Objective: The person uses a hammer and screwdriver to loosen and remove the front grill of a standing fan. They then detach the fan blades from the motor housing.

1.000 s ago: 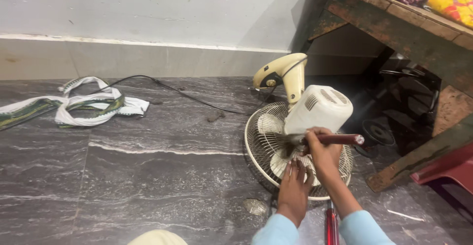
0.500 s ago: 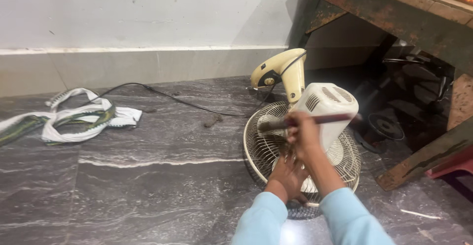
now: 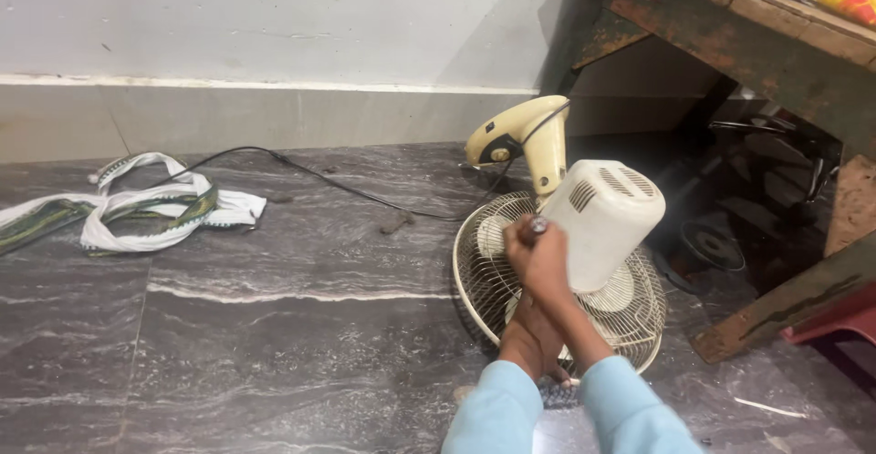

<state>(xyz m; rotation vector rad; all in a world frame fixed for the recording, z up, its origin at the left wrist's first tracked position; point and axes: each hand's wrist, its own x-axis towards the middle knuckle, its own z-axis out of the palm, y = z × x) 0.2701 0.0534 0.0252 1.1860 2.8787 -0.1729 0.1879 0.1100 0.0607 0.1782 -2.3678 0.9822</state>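
A cream table fan lies face down on the dark stone floor, its wire grille (image 3: pixel 630 319) underneath and its white motor housing (image 3: pixel 604 221) tilted upward. The fan's curved stand (image 3: pixel 527 135) sticks up behind it. My right hand (image 3: pixel 545 267) is closed around a screwdriver (image 3: pixel 537 227), whose end points toward me, right beside the left side of the motor housing. My left hand (image 3: pixel 531 344) rests lower down on the grille's near edge, its fingers partly hidden by my right forearm. Both arms wear light blue sleeves.
A black cord (image 3: pixel 319 177) runs from the fan across the floor toward the wall. A white and green cloth (image 3: pixel 155 209) lies crumpled at the left. A worn wooden table (image 3: pixel 757 39) stands at the right with dark parts (image 3: pixel 716 246) beneath it and a red plastic piece (image 3: pixel 839 322) beside its leg.
My right hand has swung the screwdriver from lying crosswise over the motor housing to end-on at the housing's left side. My left hand has stayed on the grille.
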